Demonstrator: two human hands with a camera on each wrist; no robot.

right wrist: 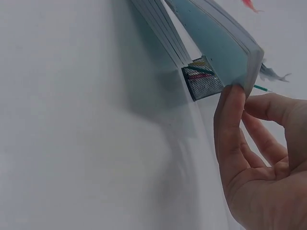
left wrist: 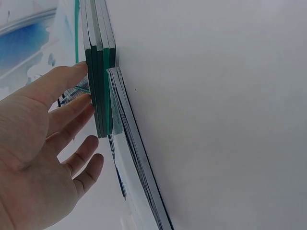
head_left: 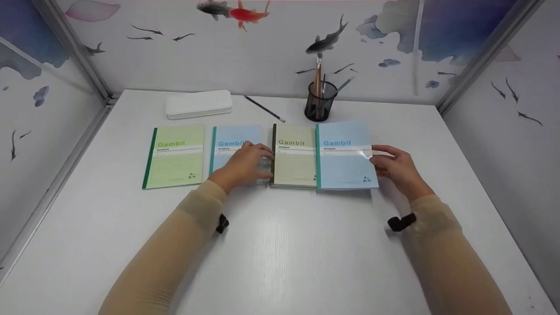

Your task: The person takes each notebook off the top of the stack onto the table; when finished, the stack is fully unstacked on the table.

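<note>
My right hand (head_left: 398,168) pinches the right edge of a blue notebook (head_left: 345,157) between thumb and fingers. That edge is lifted off the table, and the right wrist view shows the blue cover (right wrist: 225,48) tilted above other page edges. Its teal spine side overlaps an olive notebook (head_left: 295,162) with a dark spine. My left hand (head_left: 247,164) touches this spine with its fingertips, fingers loosely bent. In the left wrist view several stacked spines (left wrist: 100,91) stand at these fingertips. Another blue notebook (head_left: 236,131) lies partly hidden beneath my left hand.
A green notebook (head_left: 177,157) lies at the left. Behind the row are a white case (head_left: 199,105), a dark pencil (head_left: 264,109) and a black mesh pen holder (head_left: 317,107) with pencils and brushes. Patterned walls (head_left: 245,52) enclose the table's back and sides.
</note>
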